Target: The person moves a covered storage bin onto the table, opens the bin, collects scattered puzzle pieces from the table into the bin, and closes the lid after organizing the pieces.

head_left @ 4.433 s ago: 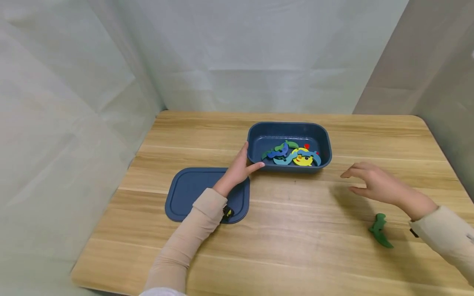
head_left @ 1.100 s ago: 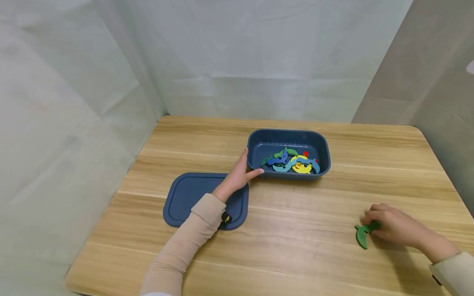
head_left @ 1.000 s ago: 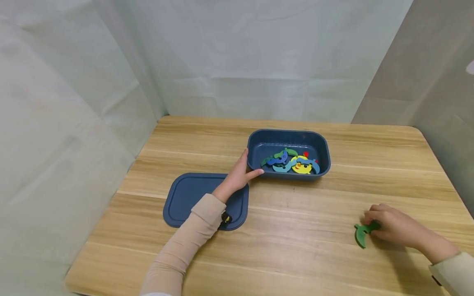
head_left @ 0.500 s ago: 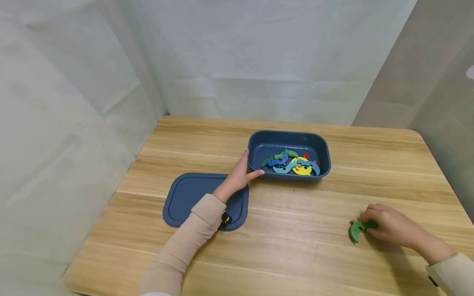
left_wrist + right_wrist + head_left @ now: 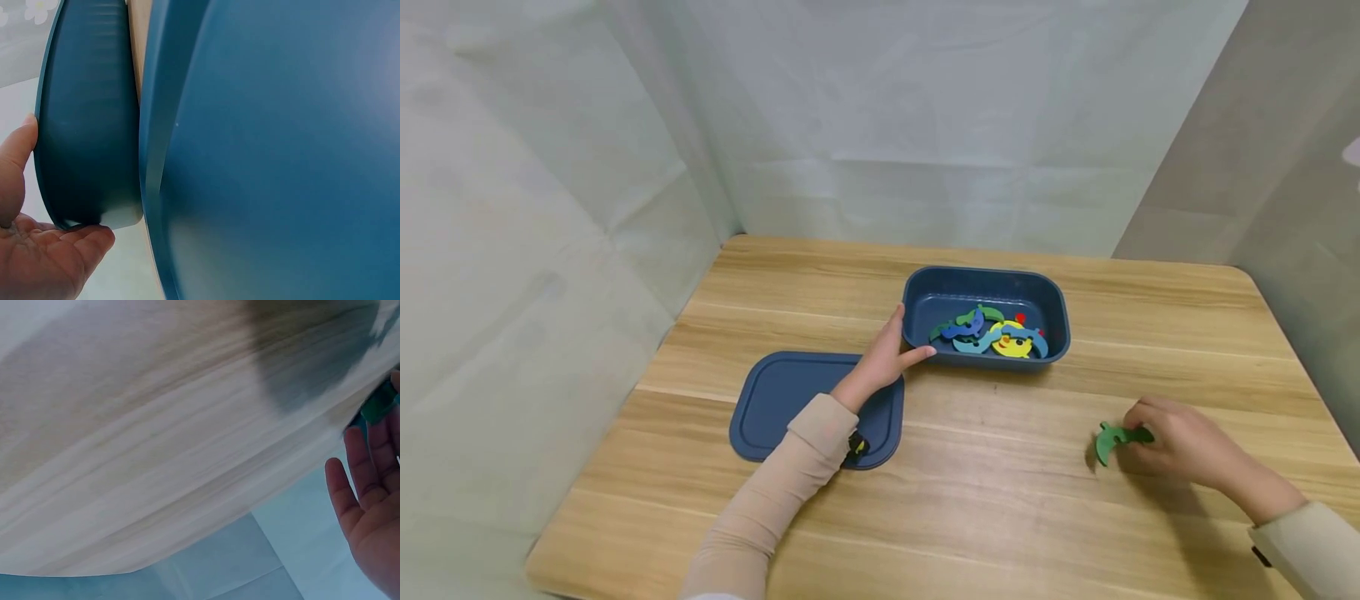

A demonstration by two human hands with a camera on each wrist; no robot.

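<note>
My right hand (image 5: 1180,437) pinches a green puzzle piece (image 5: 1108,439) at the near right of the table (image 5: 1015,500), lifted a little above the wood and well apart from the blue box (image 5: 925,292). My left hand (image 5: 883,354) cups the box's near-left corner, fingers curled round it. By my judgement the job is nearly done: the other coloured pieces (image 5: 992,332) already lie inside, this green one is the only piece outside, and the lid (image 5: 767,400) lies flat just left of the box. Pale sheeting walls in the light wooden table on the far side and both flanks.
</note>
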